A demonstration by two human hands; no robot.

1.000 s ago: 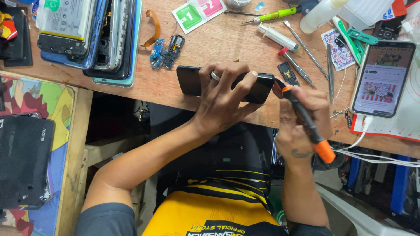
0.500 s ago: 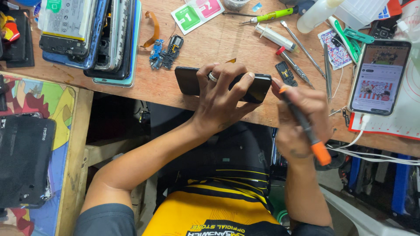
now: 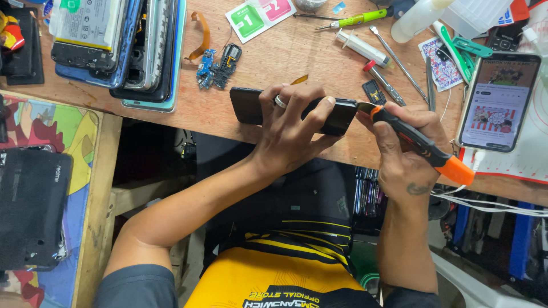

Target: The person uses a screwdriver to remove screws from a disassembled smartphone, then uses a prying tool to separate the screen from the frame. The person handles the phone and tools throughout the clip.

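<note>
A black smartphone (image 3: pixel 245 105) lies flat near the front edge of the wooden workbench (image 3: pixel 188 117). My left hand (image 3: pixel 291 128) presses down on it, fingers spread over its back, a ring on one finger. My right hand (image 3: pixel 402 154) grips a black and orange utility knife (image 3: pixel 425 149), whose tip meets the phone's right end. The phone's middle is hidden under my left hand.
A lit phone (image 3: pixel 499 102) charges at the right on a white mat. Stacked phone frames and a battery (image 3: pixel 114 45) sit at back left. Small circuit boards (image 3: pixel 217 65), a syringe (image 3: pixel 362 48), a green screwdriver (image 3: pixel 354 20), tweezers and a bottle (image 3: pixel 419 20) lie behind. A dark pouch (image 3: pixel 31 208) rests at left.
The knife tip stays at the phone's right end while my right hand shifts slightly. My left hand keeps pressing on the phone.
</note>
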